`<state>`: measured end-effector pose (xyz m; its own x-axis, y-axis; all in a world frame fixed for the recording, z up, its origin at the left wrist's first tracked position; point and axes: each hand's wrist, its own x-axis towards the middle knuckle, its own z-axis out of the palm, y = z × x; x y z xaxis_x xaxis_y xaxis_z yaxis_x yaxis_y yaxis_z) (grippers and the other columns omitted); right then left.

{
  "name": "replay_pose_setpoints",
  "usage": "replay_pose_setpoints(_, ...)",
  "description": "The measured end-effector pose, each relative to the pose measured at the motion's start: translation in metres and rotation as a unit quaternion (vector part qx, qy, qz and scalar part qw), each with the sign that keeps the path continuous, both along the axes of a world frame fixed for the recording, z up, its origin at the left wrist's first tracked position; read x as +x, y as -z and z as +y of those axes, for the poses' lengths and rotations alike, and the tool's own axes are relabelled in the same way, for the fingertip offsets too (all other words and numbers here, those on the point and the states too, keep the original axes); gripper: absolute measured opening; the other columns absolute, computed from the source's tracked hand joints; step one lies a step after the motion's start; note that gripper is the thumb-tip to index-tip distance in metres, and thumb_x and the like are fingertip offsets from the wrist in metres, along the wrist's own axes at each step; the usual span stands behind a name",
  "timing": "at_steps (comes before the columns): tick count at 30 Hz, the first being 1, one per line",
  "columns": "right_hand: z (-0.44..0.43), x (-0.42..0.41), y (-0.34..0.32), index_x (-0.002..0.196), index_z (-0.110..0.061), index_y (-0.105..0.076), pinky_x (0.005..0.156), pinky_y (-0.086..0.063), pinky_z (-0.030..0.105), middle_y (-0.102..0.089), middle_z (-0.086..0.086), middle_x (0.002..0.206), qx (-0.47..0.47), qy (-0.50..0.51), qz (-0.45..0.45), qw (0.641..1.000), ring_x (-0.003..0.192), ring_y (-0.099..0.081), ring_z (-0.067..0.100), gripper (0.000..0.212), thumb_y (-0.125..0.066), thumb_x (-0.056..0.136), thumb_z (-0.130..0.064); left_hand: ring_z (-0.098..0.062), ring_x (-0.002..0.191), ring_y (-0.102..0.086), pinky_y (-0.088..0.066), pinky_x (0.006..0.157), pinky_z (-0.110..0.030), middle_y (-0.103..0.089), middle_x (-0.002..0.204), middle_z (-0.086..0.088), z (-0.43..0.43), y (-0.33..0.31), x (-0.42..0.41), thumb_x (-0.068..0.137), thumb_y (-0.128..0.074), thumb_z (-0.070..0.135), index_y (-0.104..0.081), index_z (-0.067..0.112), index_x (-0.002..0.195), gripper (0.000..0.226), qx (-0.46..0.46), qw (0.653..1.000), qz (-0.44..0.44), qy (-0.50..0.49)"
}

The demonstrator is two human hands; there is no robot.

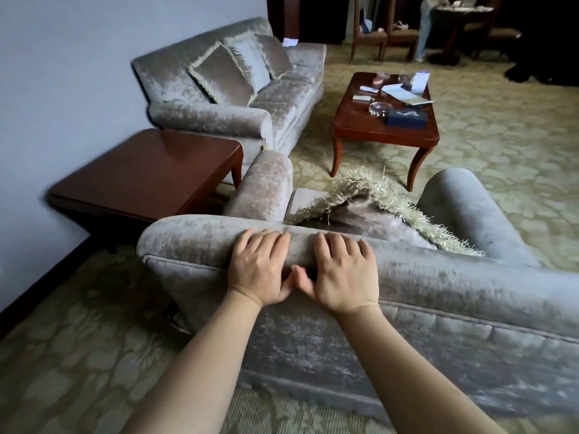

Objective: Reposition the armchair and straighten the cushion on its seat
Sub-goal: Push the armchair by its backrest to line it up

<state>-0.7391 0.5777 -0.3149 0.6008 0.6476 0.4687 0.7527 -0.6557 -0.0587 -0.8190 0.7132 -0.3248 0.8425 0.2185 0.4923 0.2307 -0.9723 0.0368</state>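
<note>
We stand behind the armchair (pixel 407 296), its back toward us on the carpet (pixel 488 145). Its cushion (pixel 369 219) sits askew on the seat against the backrest, one fringed corner pointing up, at one o'clock from our hands. Our left hand (pixel 260 272) and right hand (pixel 341 275) lie side by side on the rolled top of the backrest. The fingers (pixel 275 242) curl forward over it and grip it, and the thumbs press on the rear face and touch each other. At ten o'clock a dark wooden side bench (pixel 141 170) stands just beside the chair's arm. At eleven o'clock is a matching sofa (pixel 282 95). At one o'clock a coffee bench (pixel 360 125) carries papers (pixel 404 93) and a dark tissue box (pixel 405 118); the print on them is too small to read.
</note>
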Motion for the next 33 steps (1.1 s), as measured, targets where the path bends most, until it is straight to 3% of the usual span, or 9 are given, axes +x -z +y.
replay_pose_setpoints(7, -0.026, -0.049, 0.027, 0.107, -0.003, -0.062, 0.077, -0.050, 0.044, -0.064, 0.016, 0.094, -0.059, -0.015, 0.052, 0.997, 0.082, -0.060, 0.033, 0.069, -0.038, 0.078, -0.060, -0.032, 0.098, -0.064, -0.037, 0.095, -0.043, -0.068, 0.104, -0.015, -0.029, 0.029, -0.048, 0.075, -0.043, 0.045, -0.066, 0.002, 0.106, 0.059, -0.027, 0.998, 0.061, -0.011)
replay_pose_setpoints(27, -0.025, -0.050, 0.027, 0.109, -0.002, -0.062, 0.080, -0.050, 0.044, -0.065, 0.017, 0.097, -0.069, 0.001, 0.068, 0.995, 0.083, -0.062, 0.033, 0.070, -0.037, 0.078, -0.059, -0.032, 0.103, -0.062, -0.039, 0.096, -0.044, -0.067, 0.107, -0.015, -0.027, 0.040, -0.046, 0.078, -0.040, 0.049, -0.065, 0.002, 0.109, 0.061, -0.022, 1.000, 0.012, -0.010)
replay_pose_setpoints(33, -0.033, -0.054, 0.022, 0.111, -0.002, -0.061, 0.083, -0.049, 0.045, -0.065, 0.017, 0.098, -0.085, -0.010, 0.118, 0.989, 0.087, -0.062, 0.033, 0.068, -0.035, 0.081, -0.057, -0.033, 0.111, -0.059, -0.038, 0.102, -0.052, -0.065, 0.114, -0.017, -0.042, 0.032, -0.055, 0.077, -0.042, 0.043, -0.062, -0.001, 0.114, 0.061, -0.041, 0.995, 0.080, -0.039)
